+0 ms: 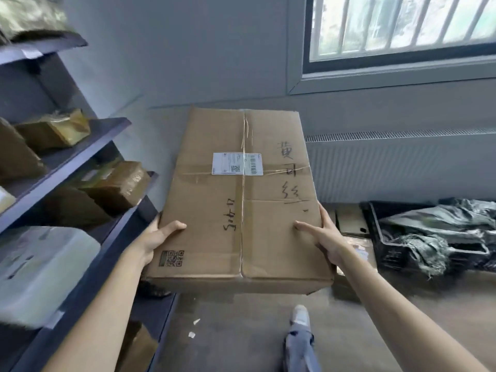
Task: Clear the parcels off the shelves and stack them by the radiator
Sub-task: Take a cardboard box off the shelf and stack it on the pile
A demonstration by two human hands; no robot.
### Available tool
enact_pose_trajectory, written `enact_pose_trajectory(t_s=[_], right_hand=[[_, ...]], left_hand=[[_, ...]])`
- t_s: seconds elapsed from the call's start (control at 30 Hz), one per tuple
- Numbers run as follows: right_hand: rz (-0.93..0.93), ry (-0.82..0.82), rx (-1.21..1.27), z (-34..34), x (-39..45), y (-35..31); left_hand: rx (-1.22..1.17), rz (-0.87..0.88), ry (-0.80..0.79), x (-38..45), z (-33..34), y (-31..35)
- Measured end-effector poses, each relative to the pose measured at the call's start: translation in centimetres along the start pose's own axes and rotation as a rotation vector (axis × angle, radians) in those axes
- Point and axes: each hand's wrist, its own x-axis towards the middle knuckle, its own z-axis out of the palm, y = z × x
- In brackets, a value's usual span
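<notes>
A large flat cardboard box [241, 200] with a white shipping label and black handwriting hangs in the air in front of me. My left hand [157, 238] grips its left edge, thumb on top. On the right edge my right hand [323, 237] holds it the same way. The dark shelves [80, 154] stand at the left and carry several brown taped parcels [120, 183]. A grey radiator [397, 167] runs along the wall under the window, to the right of the box.
A black crate [381, 234] with dark plastic bags lies on the floor below the radiator. Flat cardboard [349, 218] lies beside it. A white plastic-wrapped bundle [40, 269] fills a low shelf. My leg and shoe [300, 318] show below the box.
</notes>
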Motion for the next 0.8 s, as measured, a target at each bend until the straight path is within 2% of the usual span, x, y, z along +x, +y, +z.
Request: enact_pose_trajectory(t_s=[0.13,0.4,0.6,0.8], right_hand=[[0.06,0.029,-0.004,-1.2,12.9,3.4],[0.325,0.059,-0.097,-3.6,35.3,9.9],[0.503,0.11,-0.044,-4.7,44.7,20.6],[0.538,0.19,-0.031,-5.9,51.4,33.2]], left_hand=[[0.05,-0.061,0.01,13.3,3.1,-0.1],[0.149,-0.396,0.001,36.9,8.6,-4.2],[0.273,-0.527,-0.018,50.9,10.9,-13.8],[0.402,-0.547,-0.076,62.7,13.3,-24.4]])
